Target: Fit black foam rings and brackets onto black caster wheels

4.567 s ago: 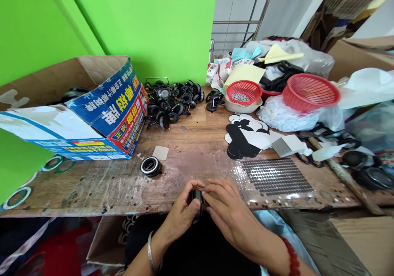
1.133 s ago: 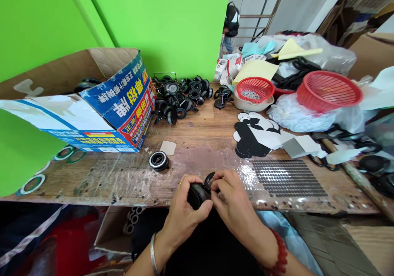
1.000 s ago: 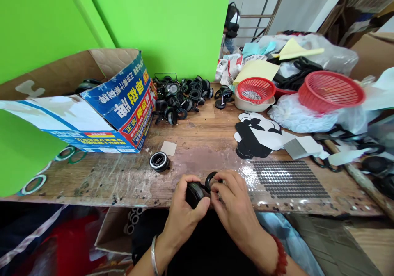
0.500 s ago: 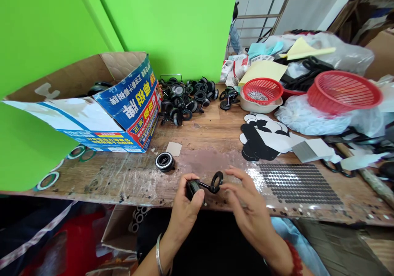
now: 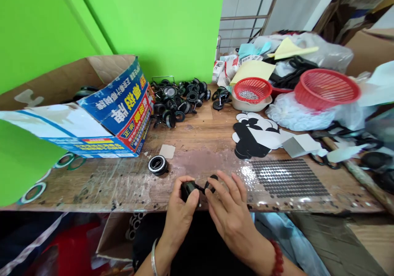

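Near the table's front edge, my left hand (image 5: 182,206) is closed around the thick body of a black piece (image 5: 188,189), thumb on top. A short thin arm runs from that body to a flat black ring (image 5: 211,182) on its right. My right hand (image 5: 230,210) has its thumb and index finger at this ring, partly covering it; its other fingers are stretched out. A similar round black piece with a silvery rim (image 5: 158,165) lies on the table, just beyond my left hand.
A printed cardboard box (image 5: 107,116) stands at the left, beside a heap of black ringed pieces (image 5: 181,99). To the right are red baskets (image 5: 328,89), black and white cut-outs (image 5: 250,142) and a sheet of dark dots (image 5: 289,177). Tape rolls (image 5: 33,193) lie far left.
My right hand has moved left onto the ring, where before it hovered open beside it. My left hand keeps its hold on the black piece. The view has shifted slightly to the right.
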`<state>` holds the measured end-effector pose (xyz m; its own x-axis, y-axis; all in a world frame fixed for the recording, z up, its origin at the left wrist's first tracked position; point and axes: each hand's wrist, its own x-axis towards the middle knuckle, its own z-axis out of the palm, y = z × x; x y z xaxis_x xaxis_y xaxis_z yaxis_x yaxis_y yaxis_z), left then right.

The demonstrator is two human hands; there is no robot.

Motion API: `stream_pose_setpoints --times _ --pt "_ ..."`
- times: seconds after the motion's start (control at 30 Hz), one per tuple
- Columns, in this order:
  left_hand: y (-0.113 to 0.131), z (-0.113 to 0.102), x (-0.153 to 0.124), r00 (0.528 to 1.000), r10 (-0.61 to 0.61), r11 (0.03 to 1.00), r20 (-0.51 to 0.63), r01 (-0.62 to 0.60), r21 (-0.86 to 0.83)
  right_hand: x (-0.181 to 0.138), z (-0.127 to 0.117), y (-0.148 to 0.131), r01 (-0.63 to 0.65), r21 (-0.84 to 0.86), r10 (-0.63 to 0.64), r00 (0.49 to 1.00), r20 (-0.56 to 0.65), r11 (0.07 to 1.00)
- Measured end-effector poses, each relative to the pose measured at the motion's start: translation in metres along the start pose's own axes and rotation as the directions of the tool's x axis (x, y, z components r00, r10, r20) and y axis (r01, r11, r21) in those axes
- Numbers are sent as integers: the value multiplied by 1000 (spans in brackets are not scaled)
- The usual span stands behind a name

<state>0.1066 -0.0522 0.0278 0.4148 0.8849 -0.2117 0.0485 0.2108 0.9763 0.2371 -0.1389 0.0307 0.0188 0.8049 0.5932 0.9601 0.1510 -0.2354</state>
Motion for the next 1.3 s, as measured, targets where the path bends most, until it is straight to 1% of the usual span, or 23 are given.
stream_pose_setpoints --times 0.1,0.17,0.2,0.27,0.3,0.33,0.37,0.4,0.43,0.47,0.5,0.53,0.57,0.6,0.67,0.7,0.77,0.83,0.9,1.03,1.17,1.23,1.3 --pt "-5 7 0 990 -140 973 28 143 -180 -1 0 9 -43 96 45 999 -25 994" --pt "-3 12 2 972 -227 925 54 233 -301 -2 -2 17 -99 183 93 995 40 978" --pt "-1 13 2 964 -255 908 75 265 -324 -3 -3 21 -133 231 116 990 85 964" --pt "5 13 5 960 -245 924 139 274 -265 -4 -6 28 -207 328 168 975 143 922" --pt "8 11 7 968 -193 956 163 222 -192 -4 -9 30 -249 375 204 967 155 893" --pt "11 9 9 978 -105 987 180 125 -103 -3 -12 31 -294 421 245 955 167 858" --pt "13 6 11 979 10 1000 202 -8 -11 -2 -16 33 -342 463 283 940 193 818" --pt "14 3 13 962 128 986 242 -149 70 -1 -19 35 -386 498 307 922 235 776" --pt "15 1 15 927 224 953 300 -272 131 1 -23 38 -424 527 311 904 293 736" --pt "15 0 16 889 276 919 366 -356 169 1 -26 42 -460 548 309 885 349 698" --pt "15 0 17 861 288 901 420 -392 185 1 -29 49 -493 557 313 866 390 668" --pt "15 1 17 856 273 906 439 -382 182 0 -31 57 -520 546 335 850 407 657" --pt "14 3 17 877 245 928 413 -336 162 -2 -32 69 -538 511 378 840 389 671" --pt "13 5 17 913 207 957 351 -264 123 -5 -32 82 -549 445 432 834 343 707" --pt "12 10 16 973 101 995 207 -103 -3 -11 -31 111 -545 217 508 837 205 810" --pt "12 12 16 986 46 997 160 -36 -65 -14 -29 124 -532 90 512 841 175 842" --pt "13 16 17 993 -29 988 115 46 -144 -19 -25 146 -488 -111 500 845 189 866" --pt "14 18 18 994 -63 981 91 79 -179 -22 -19 158 -444 -204 484 842 237 872" --pt "16 19 21 996 -71 976 58 81 -201 -22 -13 163 -418 -226 467 847 253 880" --pt "15 18 26 996 -84 971 -26 76 -227 -23 -3 165 -402 -204 444 864 239 893" --pt "13 14 31 994 -92 958 -65 71 -278 -25 -1 169 -369 -181 403 888 223 912" --pt "12 13 32 992 -82 947 -92 48 -316 -23 -5 165 -350 -168 380 901 209 922" --pt "11 12 32 989 -89 936 -116 43 -349 -18 -10 150 -343 -137 361 922 138 929"
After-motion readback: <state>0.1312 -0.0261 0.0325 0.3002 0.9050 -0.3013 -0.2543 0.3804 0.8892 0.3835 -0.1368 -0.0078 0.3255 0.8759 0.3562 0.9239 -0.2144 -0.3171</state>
